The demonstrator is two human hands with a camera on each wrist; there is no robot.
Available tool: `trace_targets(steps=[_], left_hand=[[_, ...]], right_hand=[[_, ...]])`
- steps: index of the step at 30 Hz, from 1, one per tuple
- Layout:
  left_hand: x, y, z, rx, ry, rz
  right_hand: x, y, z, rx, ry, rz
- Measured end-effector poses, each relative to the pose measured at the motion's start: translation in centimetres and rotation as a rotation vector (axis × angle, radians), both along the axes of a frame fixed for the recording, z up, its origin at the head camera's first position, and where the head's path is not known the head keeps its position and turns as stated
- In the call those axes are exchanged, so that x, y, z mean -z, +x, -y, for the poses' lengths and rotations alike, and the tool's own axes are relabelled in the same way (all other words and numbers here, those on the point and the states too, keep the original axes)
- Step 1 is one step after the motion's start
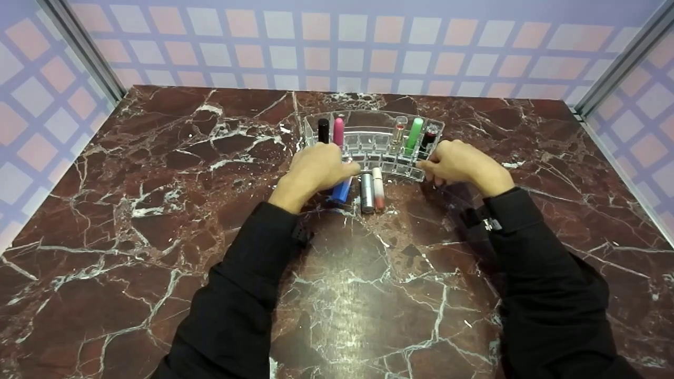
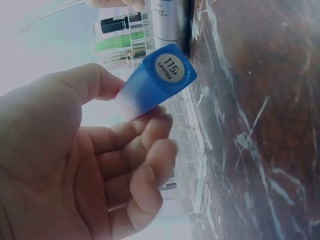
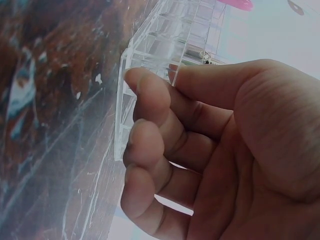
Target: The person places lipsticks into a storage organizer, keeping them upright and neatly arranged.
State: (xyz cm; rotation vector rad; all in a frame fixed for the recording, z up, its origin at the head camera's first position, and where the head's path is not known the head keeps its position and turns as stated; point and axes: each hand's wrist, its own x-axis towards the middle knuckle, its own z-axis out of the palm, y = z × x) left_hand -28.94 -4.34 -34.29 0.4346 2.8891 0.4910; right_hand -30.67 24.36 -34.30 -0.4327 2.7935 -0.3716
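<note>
My left hand [image 1: 318, 164] pinches a blue lipstick [image 1: 342, 190] between thumb and fingers, low at the front left of a clear lipstick organizer [image 1: 373, 136]. In the left wrist view the end of the blue lipstick [image 2: 172, 70] carries a round label reading 115 LIPSTICK. My right hand [image 1: 459, 160] grips the organizer's front right corner, thumb above and curled fingers against the edge, as the right wrist view shows. A silver tube [image 1: 367, 193] and a white tube with a red end [image 1: 378, 190] lie side by side before the organizer.
In the organizer's back row stand a black tube [image 1: 323, 129], a pink one [image 1: 338, 131], a clear-capped one [image 1: 398, 135], a green one [image 1: 414, 136] and a dark one [image 1: 428, 139]. Beneath is a dark red marbled table [image 1: 158, 226], with checked panels [image 1: 353, 47] behind it.
</note>
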Motion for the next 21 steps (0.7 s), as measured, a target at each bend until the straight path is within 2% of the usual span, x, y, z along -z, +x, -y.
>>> trace_targets(steps=[10,15,21], left_hand=[[-0.06,-0.10,0.03,0.057,0.142,-0.075],[-0.16,-0.07,0.03,0.077,0.224,-0.086],[-0.22,-0.02,0.03,0.072,0.315,-0.088]], right_hand=[[0.04,-0.02,-0.11,0.001,-0.006,0.008],[0.05,-0.07,-0.12,0.003,-0.013,0.013],[0.06,-0.07,-0.16,-0.009,-0.011,0.011]])
